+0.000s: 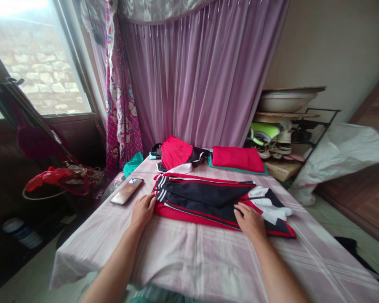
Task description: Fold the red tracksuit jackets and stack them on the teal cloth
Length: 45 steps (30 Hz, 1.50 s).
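Pressing with left hand point(142, 209) and right hand point(251, 221), both flat and open, on the folded garment point(208, 198) at centre frame on the worktop point(189, 252). Possibly rumpling the fold, or knocking the phone point(126, 190) just left, through any sideways slide.

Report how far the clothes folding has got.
Done: a folded red garment lies flat at the far edge of the table. In hand: the left hand and right hand press flat on the half-folded black and red sports garment. Left: the crumpled red and black garment behind it looks unfolded.
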Motion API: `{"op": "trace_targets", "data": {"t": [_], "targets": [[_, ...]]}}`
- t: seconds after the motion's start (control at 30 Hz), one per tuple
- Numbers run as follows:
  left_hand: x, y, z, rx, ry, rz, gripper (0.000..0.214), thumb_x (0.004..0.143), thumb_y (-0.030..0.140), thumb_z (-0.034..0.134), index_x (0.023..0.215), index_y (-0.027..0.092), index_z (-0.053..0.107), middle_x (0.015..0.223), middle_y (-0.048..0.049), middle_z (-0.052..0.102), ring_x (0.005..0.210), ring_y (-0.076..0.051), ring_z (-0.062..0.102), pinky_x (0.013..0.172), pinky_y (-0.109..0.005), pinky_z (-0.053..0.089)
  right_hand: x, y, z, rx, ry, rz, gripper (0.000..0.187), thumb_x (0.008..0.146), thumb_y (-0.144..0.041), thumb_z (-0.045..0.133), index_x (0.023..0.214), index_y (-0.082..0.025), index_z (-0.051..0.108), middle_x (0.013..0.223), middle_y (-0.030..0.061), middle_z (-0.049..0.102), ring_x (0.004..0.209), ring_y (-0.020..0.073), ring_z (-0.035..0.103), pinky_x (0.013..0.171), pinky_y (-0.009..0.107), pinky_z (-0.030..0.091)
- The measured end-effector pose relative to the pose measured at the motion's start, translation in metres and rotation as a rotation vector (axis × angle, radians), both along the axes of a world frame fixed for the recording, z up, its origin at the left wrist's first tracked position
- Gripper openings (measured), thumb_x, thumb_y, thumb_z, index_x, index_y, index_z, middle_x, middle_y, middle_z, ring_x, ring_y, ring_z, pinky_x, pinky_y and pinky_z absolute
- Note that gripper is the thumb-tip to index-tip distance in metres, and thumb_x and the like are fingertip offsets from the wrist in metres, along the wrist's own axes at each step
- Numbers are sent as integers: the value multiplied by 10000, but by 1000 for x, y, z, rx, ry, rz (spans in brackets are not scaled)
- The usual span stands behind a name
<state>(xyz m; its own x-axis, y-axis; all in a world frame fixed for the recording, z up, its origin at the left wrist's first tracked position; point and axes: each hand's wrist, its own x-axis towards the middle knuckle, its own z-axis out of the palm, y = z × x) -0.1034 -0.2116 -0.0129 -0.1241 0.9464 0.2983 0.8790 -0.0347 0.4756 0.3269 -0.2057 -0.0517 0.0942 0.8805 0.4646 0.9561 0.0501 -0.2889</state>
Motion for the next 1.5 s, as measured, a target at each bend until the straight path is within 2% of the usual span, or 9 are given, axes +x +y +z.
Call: {"op": "trace_targets", "data": {"t": [0.23, 0.37, 0.5, 0.6, 0.87, 1.03, 1.2, 1.3, 1.5], "targets": [[7, -4, 4, -172, 52, 102, 434, 1003, 424, 360, 1354, 329, 597, 1454, -23, 580, 1378, -295, 483, 1139, -578, 306, 1, -1, 3, -25, 2, 2, 334, 905, -299, 470, 1069, -260, 759, 1241, 64, 707, 1131, 248, 638, 985, 414, 469], [14, -8, 11, -25, 135, 113, 491, 972, 439, 440, 1419, 264, 543, 1481, -80, 548, 1430, -314, 413, 1174, -562, 268, -14, -7, 17, 36, -42, -24, 377, 942, -302, 426, 1150, -224, 731, 1315, 100, 667, 1240, 277, 569, 1088, 498, 365], [31, -11, 12, 162, 264, -154, 552, 947, 459, 510, 1468, 278, 493, 1556, -72, 454, 1496, -295, 295, 1229, -533, 160, -55, -16, 30, 64, -116, 116, 436, 977, -351, 414, 1344, -237, 622, 1467, 106, 552, 1377, 283, 440, 1160, 541, 231], [44, -10, 7, 103, 286, -394, 492, 953, 503, 494, 1398, 308, 575, 1507, -47, 522, 1460, -282, 368, 1233, -531, 170, -85, -21, 35, -132, -164, 227, 487, 987, -400, 410, 1442, -274, 526, 1541, 98, 467, 1432, 272, 371, 1152, 544, 244], [43, -7, 2, 38, 228, -409, 441, 990, 488, 428, 1317, 291, 648, 1437, -35, 594, 1418, -275, 433, 1219, -543, 226, -51, -18, 33, -402, -159, 143, 539, 1000, -446, 339, 1510, -299, 430, 1604, 77, 366, 1463, 261, 339, 1158, 576, 250], [36, -5, 1, 83, 156, -362, 449, 1000, 460, 393, 1264, 247, 688, 1378, -52, 642, 1384, -261, 480, 1183, -500, 338, -14, -9, 21, -313, -125, -29, 508, 987, -432, 335, 1393, -254, 583, 1513, 103, 498, 1397, 280, 437, 1128, 554, 313], [35, -3, -1, 140, 90, -362, 481, 1001, 471, 357, 1140, 223, 744, 1271, -66, 710, 1317, -258, 549, 1133, -460, 424, -32, -8, 24, -11, -91, 14, 513, 984, -414, 345, 1384, -202, 585, 1462, 144, 544, 1347, 283, 481, 1113, 493, 328], [28, 0, 4, 175, 65, -267, 462, 997, 433, 347, 1104, 218, 742, 1214, -68, 733, 1205, -232, 625, 1092, -400, 460, -52, -10, 24, -24, -110, 132, 491, 986, -405, 368, 1400, -238, 571, 1488, 114, 523, 1372, 266, 455, 1132, 483, 306], [-32, 13, 26, 97, 267, 247, 443, 929, 364, 418, 1259, 161, 633, 1382, -159, 609, 1294, -321, 527, 1097, -471, 386, -55, -8, 17, -226, -124, 216, 473, 980, -405, 392, 1393, -272, 577, 1520, 97, 490, 1387, 258, 442, 1112, 489, 341]]}}
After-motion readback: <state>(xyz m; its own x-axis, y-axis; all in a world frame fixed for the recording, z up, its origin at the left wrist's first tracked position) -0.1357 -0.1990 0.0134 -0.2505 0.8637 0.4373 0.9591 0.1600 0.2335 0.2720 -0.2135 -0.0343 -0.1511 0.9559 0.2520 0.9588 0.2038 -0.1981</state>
